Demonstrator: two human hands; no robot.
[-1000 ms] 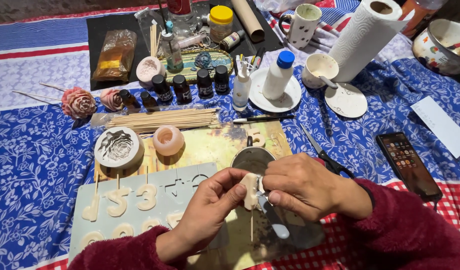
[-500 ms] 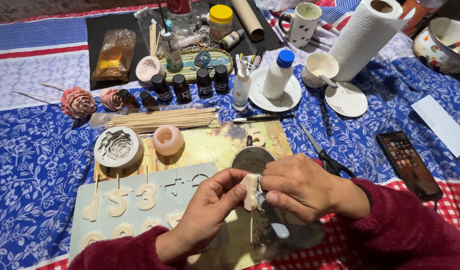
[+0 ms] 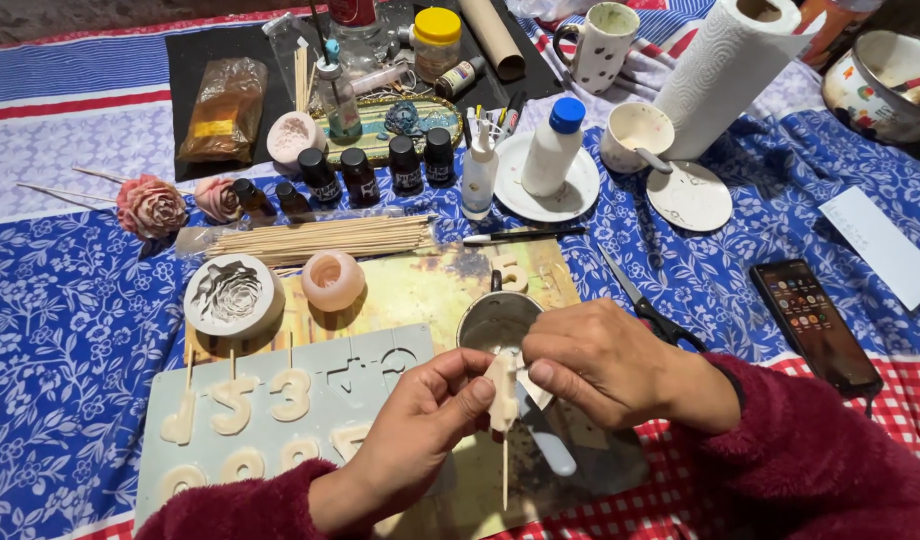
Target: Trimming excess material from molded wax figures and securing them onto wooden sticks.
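Both hands meet near the middle of the table over a small cream cast piece on a thin stick (image 3: 503, 400), held upright with the stick pointing down toward the near edge. The left hand (image 3: 420, 425) pinches the piece between thumb and fingertips from the left, and the right hand (image 3: 605, 360) closes its thumb and forefinger on the piece's right side, while a white-handled knife (image 3: 545, 440) lies just below the hands. Just beyond the hands stands a small metal cup (image 3: 495, 320). To the left lies a pale blue number mould (image 3: 370, 365) with cream numerals on sticks in its pockets, and farther left a round rose mould (image 3: 233, 293). A bundle of wooden skewers (image 3: 320, 238) lies beyond, and scissors (image 3: 645, 305) and a phone (image 3: 815, 325) rest to the right
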